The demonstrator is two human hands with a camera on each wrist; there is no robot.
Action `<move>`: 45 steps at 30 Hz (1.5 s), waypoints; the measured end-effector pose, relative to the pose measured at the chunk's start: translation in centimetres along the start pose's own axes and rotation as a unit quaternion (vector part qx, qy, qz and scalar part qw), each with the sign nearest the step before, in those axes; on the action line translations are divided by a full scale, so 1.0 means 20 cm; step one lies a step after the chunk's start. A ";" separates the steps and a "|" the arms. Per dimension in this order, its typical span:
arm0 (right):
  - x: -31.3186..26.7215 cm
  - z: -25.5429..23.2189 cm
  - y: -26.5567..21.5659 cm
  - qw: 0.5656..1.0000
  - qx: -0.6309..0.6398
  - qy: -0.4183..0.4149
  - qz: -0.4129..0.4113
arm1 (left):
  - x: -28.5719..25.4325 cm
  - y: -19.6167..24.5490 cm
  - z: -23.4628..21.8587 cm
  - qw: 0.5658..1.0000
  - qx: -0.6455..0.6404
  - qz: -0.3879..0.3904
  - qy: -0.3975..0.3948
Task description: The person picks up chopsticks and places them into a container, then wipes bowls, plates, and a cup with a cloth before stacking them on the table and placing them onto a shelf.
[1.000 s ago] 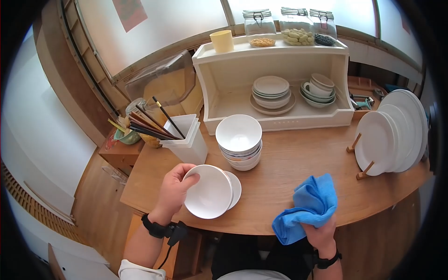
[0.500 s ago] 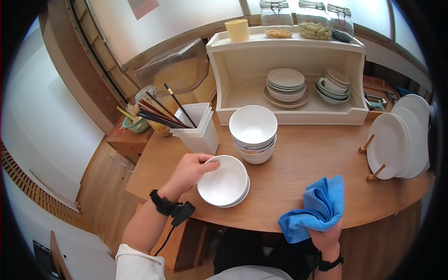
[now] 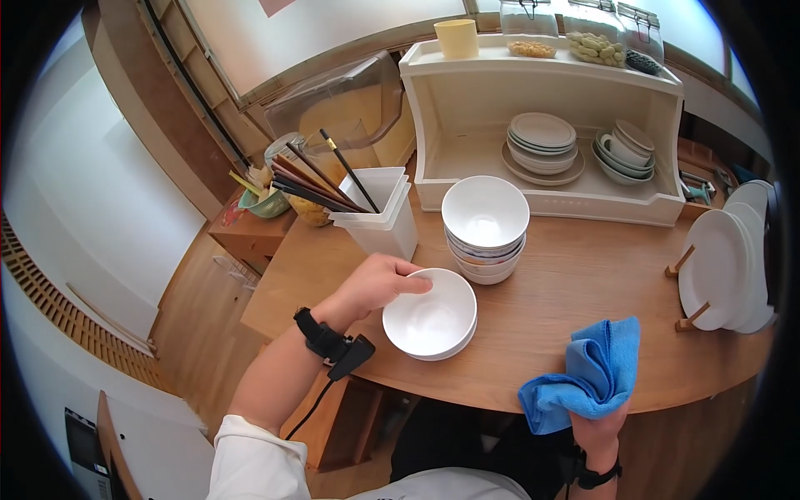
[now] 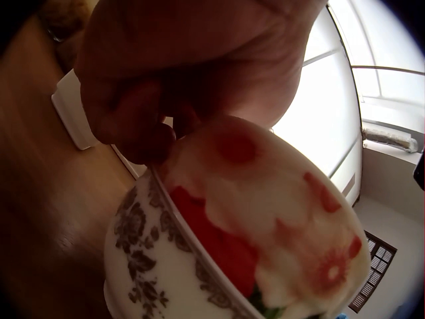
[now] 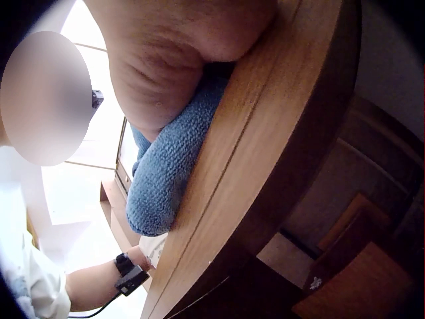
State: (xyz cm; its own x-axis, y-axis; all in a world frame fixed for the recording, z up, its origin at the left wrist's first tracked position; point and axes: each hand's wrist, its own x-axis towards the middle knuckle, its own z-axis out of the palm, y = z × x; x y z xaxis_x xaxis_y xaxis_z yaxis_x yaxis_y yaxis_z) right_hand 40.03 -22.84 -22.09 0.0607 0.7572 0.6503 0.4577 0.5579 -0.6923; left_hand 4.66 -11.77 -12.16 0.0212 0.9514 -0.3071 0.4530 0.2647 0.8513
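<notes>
So the white bowl [image 3: 430, 314] was hanging off the left hand [image 3: 375, 287], thumb over the inside of the rim, fingers curled under the outside, pretty much a pinch grip. Most of it stuck out past the fingertips, right up against a second bowl [image 4: 133, 246] with dark flowers. The bowl stack [image 3: 486, 212] stood just beyond on the table [image 3: 550, 275]. The right hand [image 3: 600, 429] had its fingers closed on a bunched blue cloth [image 3: 596, 375] at the table edge.

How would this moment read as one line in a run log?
left hand: grips white bowl by rim | right hand: holds blue cloth | bowl stack: on table
</notes>
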 end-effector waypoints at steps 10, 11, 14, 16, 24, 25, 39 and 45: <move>0.01 0.01 0.01 1.000 -0.005 0.011 -0.017 | 0.05 -0.04 -0.05 0.999 -0.054 -0.007 -0.005; 0.01 0.01 0.02 1.000 0.004 0.022 -0.014 | 0.06 -0.06 -0.07 0.998 -0.054 -0.005 -0.009; 0.05 0.01 -0.02 1.000 0.025 -0.004 -0.002 | 0.06 -0.06 -0.08 0.999 -0.045 -0.002 -0.004; 0.05 0.01 -0.01 1.000 0.023 0.005 -0.004 | 0.02 -0.02 -0.08 1.000 -0.020 -0.005 0.004; 0.00 -0.03 0.05 0.997 -0.004 -0.077 -0.020 | -0.12 0.20 0.04 0.946 0.061 0.277 0.160; -0.01 -0.03 0.05 0.997 -0.001 -0.079 -0.021 | -0.11 0.25 0.08 0.948 0.061 0.283 0.131; 0.08 -0.02 -0.02 0.998 -0.025 -0.039 -0.053 | 0.36 0.51 0.10 0.896 0.392 0.161 0.132; 0.06 -0.02 0.01 0.997 -0.036 -0.026 -0.060 | 0.37 0.49 0.09 0.899 0.358 0.194 0.161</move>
State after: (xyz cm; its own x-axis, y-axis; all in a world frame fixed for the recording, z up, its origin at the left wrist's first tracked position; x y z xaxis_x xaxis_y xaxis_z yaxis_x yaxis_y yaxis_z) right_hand 40.56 -22.01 -21.23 -0.0438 0.7039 0.7090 0.5223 0.6211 -0.5844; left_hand 10.86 -2.38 -6.91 0.0949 0.9772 0.1901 0.9274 -0.1562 0.3399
